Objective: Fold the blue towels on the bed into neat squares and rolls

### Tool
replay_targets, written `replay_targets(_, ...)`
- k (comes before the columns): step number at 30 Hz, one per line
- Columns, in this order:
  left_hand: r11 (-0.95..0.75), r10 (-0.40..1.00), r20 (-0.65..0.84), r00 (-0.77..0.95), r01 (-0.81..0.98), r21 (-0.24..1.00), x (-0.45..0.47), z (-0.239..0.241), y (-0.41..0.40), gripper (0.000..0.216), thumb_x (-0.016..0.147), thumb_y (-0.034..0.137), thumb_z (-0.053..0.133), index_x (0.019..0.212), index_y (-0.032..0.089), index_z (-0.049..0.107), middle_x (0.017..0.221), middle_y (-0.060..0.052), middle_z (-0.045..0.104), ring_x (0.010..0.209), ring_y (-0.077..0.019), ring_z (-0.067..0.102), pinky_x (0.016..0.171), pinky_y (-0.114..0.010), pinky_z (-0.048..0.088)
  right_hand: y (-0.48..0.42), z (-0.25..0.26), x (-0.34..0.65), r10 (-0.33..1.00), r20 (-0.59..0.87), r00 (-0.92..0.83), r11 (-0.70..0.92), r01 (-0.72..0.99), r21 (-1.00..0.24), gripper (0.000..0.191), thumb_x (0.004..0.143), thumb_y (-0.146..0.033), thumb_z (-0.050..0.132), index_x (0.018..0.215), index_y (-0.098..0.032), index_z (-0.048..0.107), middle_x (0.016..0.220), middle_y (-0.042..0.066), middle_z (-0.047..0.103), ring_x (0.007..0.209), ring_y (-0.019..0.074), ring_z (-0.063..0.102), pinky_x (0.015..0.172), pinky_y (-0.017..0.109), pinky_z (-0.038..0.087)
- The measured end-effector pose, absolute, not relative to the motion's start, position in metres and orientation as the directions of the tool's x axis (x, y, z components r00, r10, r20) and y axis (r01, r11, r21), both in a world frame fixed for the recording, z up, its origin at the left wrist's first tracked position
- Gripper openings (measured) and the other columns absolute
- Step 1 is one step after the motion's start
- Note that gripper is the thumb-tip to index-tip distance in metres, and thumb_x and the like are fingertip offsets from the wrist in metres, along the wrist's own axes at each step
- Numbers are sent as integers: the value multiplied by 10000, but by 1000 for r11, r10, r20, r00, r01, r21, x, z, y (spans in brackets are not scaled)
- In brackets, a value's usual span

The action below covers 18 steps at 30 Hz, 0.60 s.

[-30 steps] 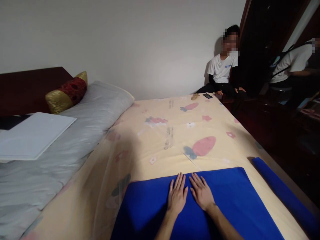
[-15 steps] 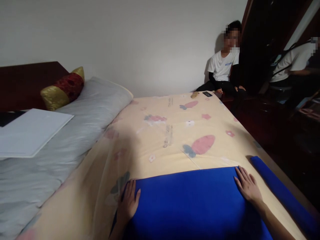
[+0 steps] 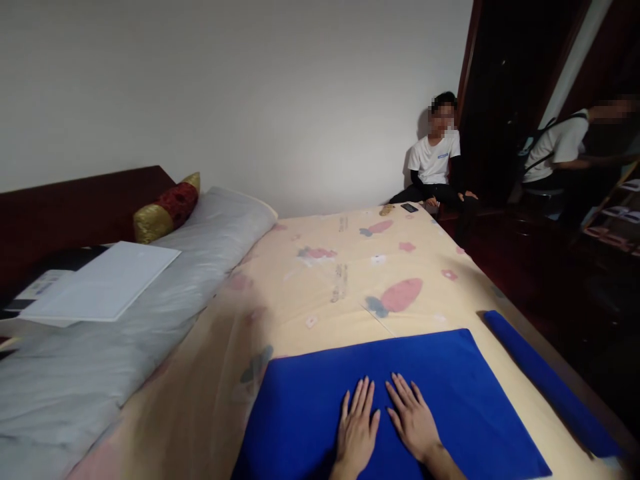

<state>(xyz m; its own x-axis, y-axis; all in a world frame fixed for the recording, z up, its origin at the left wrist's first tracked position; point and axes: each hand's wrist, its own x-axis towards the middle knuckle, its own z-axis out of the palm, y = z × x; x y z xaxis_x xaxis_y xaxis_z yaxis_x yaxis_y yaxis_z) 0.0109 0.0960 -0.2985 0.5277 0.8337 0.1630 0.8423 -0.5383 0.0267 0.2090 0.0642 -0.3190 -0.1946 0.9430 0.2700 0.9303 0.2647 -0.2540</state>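
A flat blue cloth (image 3: 320, 380) lies spread on the bed, its far edge and right corner showing. My left hand (image 3: 357, 427) rests palm down near the cloth's middle, fingers stretched out. Just to its right, my right hand (image 3: 413, 417) also lies flat on the cloth, fingers slightly spread. The two hands are close together but apart, and neither holds anything. Along the bed's right side lies a long, narrow blue roll or folded strip (image 3: 547, 380), separate from the cloth.
The bed has a cream sheet (image 3: 320, 310) with pink and grey prints. A grey quilt (image 3: 165, 320) bears a white board (image 3: 110, 283) and a red-gold cushion (image 3: 167, 207) at left. A phone (image 3: 409, 208) lies by a seated person (image 3: 434, 160); another person (image 3: 560, 153) sits farther right.
Both hands have moved inward from the cloth's far left and right corners to its middle, now side by side. The view has shifted, and the cloth stays in place.
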Motion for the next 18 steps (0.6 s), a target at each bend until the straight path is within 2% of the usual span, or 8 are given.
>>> replay_targets(3, -440, 894, 112, 435, 898, 23, -59, -300, 96, 556, 987, 360, 287, 1513, 310, 114, 1554, 16, 303, 1415, -197, 315, 1141, -442, 288, 42, -327, 276, 961, 270, -66, 134, 961, -241, 581, 977, -486, 368, 1505, -300, 213, 1547, 36, 288, 1410, 243, 311, 1131, 469, 298)
replay_targets(6, -225, 970, 93, 223, 974, 9, -152, -307, 95, 551, 971, 418, 256, 1505, 293, 205, 1548, 4, 313, 1408, -221, 330, 1130, -478, 294, 11, -338, 355, 954, 285, 94, -28, 974, -226, 642, 949, -544, 387, 1508, -279, 216, 1551, 47, 282, 1411, 271, 304, 1135, 503, 287)
replay_targets(8, -121, 988, 93, 120, 993, 4, -202, -312, 92, 575, 958, 459, 234, 1498, 264, 259, 1542, -14, 323, 1396, -227, 354, 1113, -472, 320, -9, -347, 393, 953, 276, 125, -63, 973, -222, 665, 940, -560, 385, 1511, -261, 220, 1549, 52, 290, 1403, 268, 321, 1135, 494, 294)
replay_targets(13, -143, 983, 119, 141, 990, 8, -233, -311, 83, 606, 941, 494, 240, 1491, 246, 299, 1525, -11, 362, 1385, -222, 373, 1098, -431, 351, -22, -355, 410, 941, 303, 150, -92, 976, -197, 641, 944, -567, 337, 1491, -235, 300, 1528, 65, 338, 1390, 264, 349, 1145, 500, 273)
replay_targets(16, -174, 967, 185, 176, 984, -26, -202, -302, 79, 606, 946, 502, 241, 1492, 246, 301, 1531, -18, 352, 1391, -226, 362, 1108, -439, 331, -13, -345, 377, 904, 387, 181, -117, 976, -184, 644, 951, -558, 322, 1501, -228, 269, 1538, 66, 317, 1412, 269, 303, 1157, 525, 229)
replay_targets(18, -232, 947, 217, 238, 971, -54, -179, -296, 76, 594, 952, 493, 239, 1489, 249, 311, 1533, -14, 348, 1401, -217, 344, 1132, -432, 293, -7, -336, 347, 906, 397, 148, -78, 979, -188, 631, 961, -531, 332, 1512, -242, 222, 1542, 51, 309, 1420, 252, 288, 1158, 506, 237)
